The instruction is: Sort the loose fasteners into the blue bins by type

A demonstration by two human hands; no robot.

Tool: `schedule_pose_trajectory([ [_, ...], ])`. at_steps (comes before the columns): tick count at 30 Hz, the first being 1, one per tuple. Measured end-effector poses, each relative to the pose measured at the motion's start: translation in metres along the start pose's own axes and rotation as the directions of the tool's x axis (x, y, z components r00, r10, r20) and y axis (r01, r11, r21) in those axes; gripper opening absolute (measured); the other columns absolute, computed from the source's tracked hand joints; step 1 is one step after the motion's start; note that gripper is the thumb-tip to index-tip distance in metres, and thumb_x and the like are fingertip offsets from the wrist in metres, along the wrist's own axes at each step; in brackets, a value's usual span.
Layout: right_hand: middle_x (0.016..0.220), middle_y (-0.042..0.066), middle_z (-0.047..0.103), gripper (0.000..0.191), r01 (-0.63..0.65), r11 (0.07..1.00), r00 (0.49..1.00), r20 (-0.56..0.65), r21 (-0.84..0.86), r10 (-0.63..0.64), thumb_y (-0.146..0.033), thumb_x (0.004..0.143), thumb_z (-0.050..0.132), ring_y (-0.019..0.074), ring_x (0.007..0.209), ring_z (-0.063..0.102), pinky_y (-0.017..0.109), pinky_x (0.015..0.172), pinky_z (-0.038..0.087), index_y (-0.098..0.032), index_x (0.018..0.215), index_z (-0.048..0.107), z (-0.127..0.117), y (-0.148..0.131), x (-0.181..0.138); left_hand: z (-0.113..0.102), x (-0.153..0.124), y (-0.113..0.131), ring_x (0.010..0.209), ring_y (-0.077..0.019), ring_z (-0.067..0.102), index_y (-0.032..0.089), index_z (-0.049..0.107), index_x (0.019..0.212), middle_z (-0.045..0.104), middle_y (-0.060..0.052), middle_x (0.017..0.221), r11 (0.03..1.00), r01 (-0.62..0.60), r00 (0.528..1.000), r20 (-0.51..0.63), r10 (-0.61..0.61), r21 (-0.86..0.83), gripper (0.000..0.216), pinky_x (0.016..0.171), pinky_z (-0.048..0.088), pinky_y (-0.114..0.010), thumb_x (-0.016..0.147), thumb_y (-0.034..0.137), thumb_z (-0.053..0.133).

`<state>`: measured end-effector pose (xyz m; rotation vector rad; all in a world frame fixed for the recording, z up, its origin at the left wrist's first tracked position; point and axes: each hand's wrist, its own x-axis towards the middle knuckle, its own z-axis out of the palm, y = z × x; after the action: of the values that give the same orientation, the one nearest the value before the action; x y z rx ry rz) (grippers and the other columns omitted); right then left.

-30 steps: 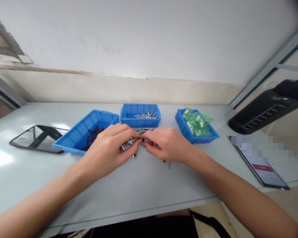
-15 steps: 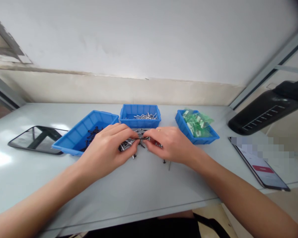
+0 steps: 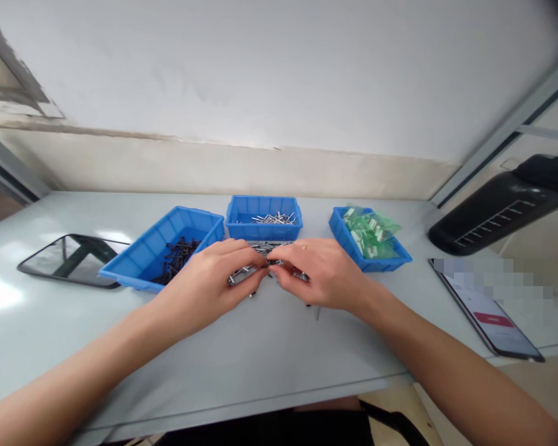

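Note:
My left hand (image 3: 218, 272) and my right hand (image 3: 311, 272) meet fingertip to fingertip over a loose pile of silvery nails and dark screws (image 3: 263, 248) on the table. Both hands are closed in a pinch. A thin black screw (image 3: 271, 262) sits between the fingertips, mostly hidden by them. Beside my left hand stands a blue bin with black screws (image 3: 180, 257). Behind the pile is another blue bin (image 3: 263, 231) with silvery nails (image 3: 276, 218) in it. A single nail (image 3: 317, 313) lies under the right hand's near side.
A third blue bin (image 3: 385, 264) at the right holds green plastic packets (image 3: 372, 232). Farther right are a black bottle (image 3: 488, 214) and a lit phone (image 3: 488, 319). A dark-framed glossy panel (image 3: 69, 260) lies at the left. A wall (image 3: 260, 167) closes off the back.
My fingertips have come closer together, and the dark screw between them shows less. My left hand has shifted slightly right, uncovering more black screws in the left bin.

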<state>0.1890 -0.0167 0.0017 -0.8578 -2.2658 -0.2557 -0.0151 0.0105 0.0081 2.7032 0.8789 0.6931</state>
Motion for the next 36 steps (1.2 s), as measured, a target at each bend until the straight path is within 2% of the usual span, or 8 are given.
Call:
schedule_pose_trajectory([
  [6, 0.067, -0.002, 0.062, 0.016, -0.025, 0.999, 0.999, -0.027, -0.028, 0.024, -0.021, 0.09, 0.045, 0.0086, 0.057, 0.052, 0.021, 0.056, 0.039, -0.014, 0.094, 0.058, -0.0034, 0.0004, 0.0013, -0.003, -0.0005, 0.002, 0.079, -0.0107, 0.056, 0.022, 0.062, 0.088, 0.061, 0.003, 0.084, 0.999, 0.027, 0.993, -0.114, -0.029, -0.02, 0.01, 0.07, 0.043, -0.022, 0.087, 0.027, 0.053],
  [11, 0.068, -0.001, 0.063, 0.017, -0.071, 0.997, 0.997, 0.017, -0.039, 0.072, -0.023, 0.09, 0.044, 0.0095, 0.058, 0.053, 0.022, 0.055, 0.038, -0.014, 0.094, 0.058, -0.0034, 0.0017, 0.0015, -0.0048, -0.0005, 0.0044, 0.077, -0.0097, 0.057, 0.02, 0.06, 0.086, 0.061, 0.002, 0.083, 0.998, -0.033, 0.969, -0.241, 0.045, 0.052, 0.005, 0.07, 0.044, -0.022, 0.085, 0.023, 0.058],
  [14, 0.066, -0.001, 0.061, 0.016, -0.08, 0.996, 0.995, 0.065, -0.03, 0.082, -0.023, 0.089, 0.046, 0.0099, 0.059, 0.053, 0.022, 0.054, 0.037, -0.014, 0.093, 0.058, -0.0016, 0.0008, 0.001, -0.0051, -0.0008, 0.0049, 0.077, -0.0105, 0.058, 0.019, 0.061, 0.088, 0.061, 0.001, 0.085, 0.991, -0.076, 0.955, -0.278, 0.104, 0.109, 0.005, 0.072, 0.045, -0.023, 0.084, 0.021, 0.058],
  [19, 0.067, -0.001, 0.061, 0.015, -0.095, 0.995, 0.989, 0.113, -0.026, 0.097, -0.024, 0.089, 0.045, 0.0102, 0.059, 0.054, 0.022, 0.054, 0.036, -0.015, 0.091, 0.058, 0.0009, 0.0006, 0.0007, -0.0048, -0.0013, 0.0047, 0.081, -0.0122, 0.059, 0.018, 0.061, 0.09, 0.062, -0.001, 0.089, 0.987, -0.109, 0.952, -0.274, 0.139, 0.121, 0.007, 0.074, 0.046, -0.024, 0.085, 0.021, 0.057],
  [26, 0.069, 0.0, 0.061, 0.016, -0.129, 0.991, 0.98, 0.144, -0.042, 0.134, -0.023, 0.089, 0.047, 0.0114, 0.061, 0.055, 0.023, 0.055, 0.037, -0.014, 0.093, 0.059, 0.0014, 0.0025, -0.0003, -0.0047, -0.0006, 0.0031, 0.076, -0.0128, 0.057, 0.019, 0.059, 0.088, 0.061, 0.0, 0.085, 0.983, -0.089, 0.958, -0.258, 0.128, 0.16, 0.006, 0.071, 0.044, -0.026, 0.085, 0.022, 0.055],
  [32, 0.072, 0.0, 0.064, 0.015, -0.151, 0.988, 0.986, 0.066, -0.02, 0.152, -0.022, 0.089, 0.046, 0.0104, 0.062, 0.055, 0.022, 0.057, 0.038, -0.015, 0.094, 0.058, -0.0024, 0.0032, -0.001, -0.0031, 0.0, 0.001, 0.078, -0.0144, 0.057, 0.019, 0.06, 0.087, 0.061, -0.001, 0.084, 0.982, -0.036, 0.979, -0.19, 0.071, 0.184, 0.01, 0.072, 0.044, -0.028, 0.087, 0.025, 0.051],
  [36, 0.07, -0.002, 0.063, 0.011, -0.108, 0.99, 0.994, 0.025, 0.089, 0.106, -0.022, 0.088, 0.048, 0.0081, 0.062, 0.054, 0.02, 0.058, 0.039, -0.016, 0.093, 0.056, -0.0053, 0.0004, 0.0005, -0.0027, 0.0002, 0.0028, 0.078, -0.014, 0.057, 0.021, 0.06, 0.088, 0.062, 0.0, 0.084, 0.996, 0.01, 0.993, -0.12, 0.001, 0.092, 0.011, 0.071, 0.044, -0.027, 0.086, 0.025, 0.05],
])
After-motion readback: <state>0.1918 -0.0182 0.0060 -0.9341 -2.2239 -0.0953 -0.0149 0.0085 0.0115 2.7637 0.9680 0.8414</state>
